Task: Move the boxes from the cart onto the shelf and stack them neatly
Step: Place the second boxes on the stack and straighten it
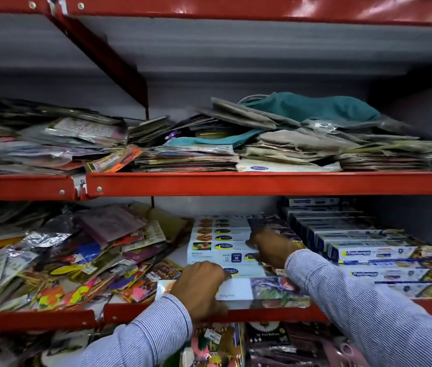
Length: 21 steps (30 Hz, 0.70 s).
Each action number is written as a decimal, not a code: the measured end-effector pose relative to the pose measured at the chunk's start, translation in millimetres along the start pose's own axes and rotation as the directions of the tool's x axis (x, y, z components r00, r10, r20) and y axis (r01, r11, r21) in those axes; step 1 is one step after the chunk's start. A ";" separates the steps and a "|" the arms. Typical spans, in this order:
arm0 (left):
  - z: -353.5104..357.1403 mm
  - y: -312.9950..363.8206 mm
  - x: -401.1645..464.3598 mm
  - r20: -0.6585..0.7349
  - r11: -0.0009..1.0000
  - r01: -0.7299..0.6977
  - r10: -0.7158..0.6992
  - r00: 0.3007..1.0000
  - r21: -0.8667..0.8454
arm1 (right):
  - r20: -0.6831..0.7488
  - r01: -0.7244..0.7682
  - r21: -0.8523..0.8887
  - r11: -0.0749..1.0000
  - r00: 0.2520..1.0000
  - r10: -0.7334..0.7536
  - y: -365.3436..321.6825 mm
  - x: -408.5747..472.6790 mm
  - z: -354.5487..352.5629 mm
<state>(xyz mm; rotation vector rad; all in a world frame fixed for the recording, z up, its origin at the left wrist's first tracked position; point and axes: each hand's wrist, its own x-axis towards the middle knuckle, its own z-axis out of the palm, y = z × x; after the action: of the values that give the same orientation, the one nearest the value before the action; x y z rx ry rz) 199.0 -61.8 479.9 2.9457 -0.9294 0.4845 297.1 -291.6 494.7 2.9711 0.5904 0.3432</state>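
Long white cling-film boxes (217,234) lie side by side in a row on the middle red shelf (262,182). My left hand (200,284) rests with curled fingers on the left end of the front box (249,290), at the shelf's front edge (236,313). My right hand (270,247) presses down on a box (214,256) further back in the row; whether it grips it is unclear. Both sleeves are blue striped. The cart is out of view.
A second stack of blue-and-white foil boxes (368,251) fills the shelf's right side. Loose colourful packets (77,260) are heaped on the left. The shelf above holds flat packets and a teal cloth (315,105). More packets (217,345) sit below.
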 end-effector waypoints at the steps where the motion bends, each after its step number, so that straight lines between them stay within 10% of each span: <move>1: 0.2 -0.1 2.7 -0.007 1.000 0.001 -0.001 1.000 -0.002 | -0.016 -0.005 0.014 1.000 1.000 0.005 1.4 1.4 -1.0; 21: 25.1 -9.9 82.9 -0.058 0.962 0.088 -0.107 0.993 -0.260 | 0.145 -0.109 0.318 0.942 0.987 0.066 17.6 -18.3 -20.1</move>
<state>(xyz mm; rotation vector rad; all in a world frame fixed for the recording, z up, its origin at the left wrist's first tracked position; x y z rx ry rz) 276.0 -102.5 481.4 2.7055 -0.7696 0.4268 282.3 -313.9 513.0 3.3099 0.5480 0.0553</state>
